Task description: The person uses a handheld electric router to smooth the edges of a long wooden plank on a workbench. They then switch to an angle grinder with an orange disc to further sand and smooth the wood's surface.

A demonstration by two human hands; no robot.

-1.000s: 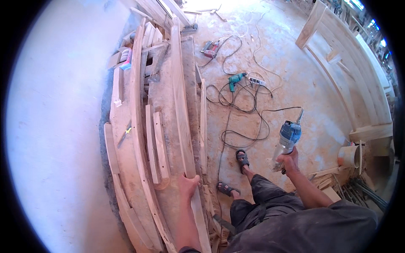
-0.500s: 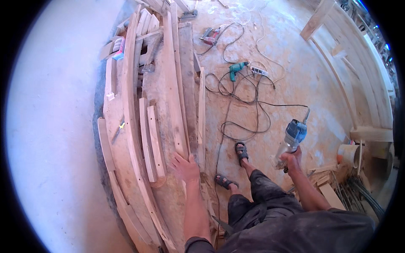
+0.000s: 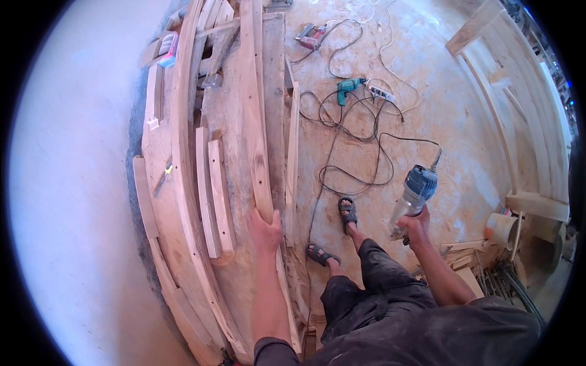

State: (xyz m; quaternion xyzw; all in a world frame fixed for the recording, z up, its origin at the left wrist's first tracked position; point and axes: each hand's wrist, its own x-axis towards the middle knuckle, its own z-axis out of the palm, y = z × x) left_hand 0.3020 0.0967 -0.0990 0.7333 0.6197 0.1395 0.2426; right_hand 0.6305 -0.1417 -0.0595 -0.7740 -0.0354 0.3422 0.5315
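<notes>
Gripping wooden beam [image 3: 249,110]: left hand [image 3: 266,233] has thumb and fingers on opposite edges; imo keep them well clear of the tool's base.
Power tool [image 3: 411,200]: right hand [image 3: 417,226] wraps it snugly, which suits that weight up top.
Cord [image 3: 437,159]: I'd keep it off both hands.
Barrel: smooth silver, dark blue cap beyond right fingers.
Beam surface: pale, squared, dark grain patches ahead of left fingers.

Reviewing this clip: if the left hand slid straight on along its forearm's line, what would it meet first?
The left hand would probably meet more of the long wooden beam it grips; depth makes clearance above its surface uncertain.
</notes>
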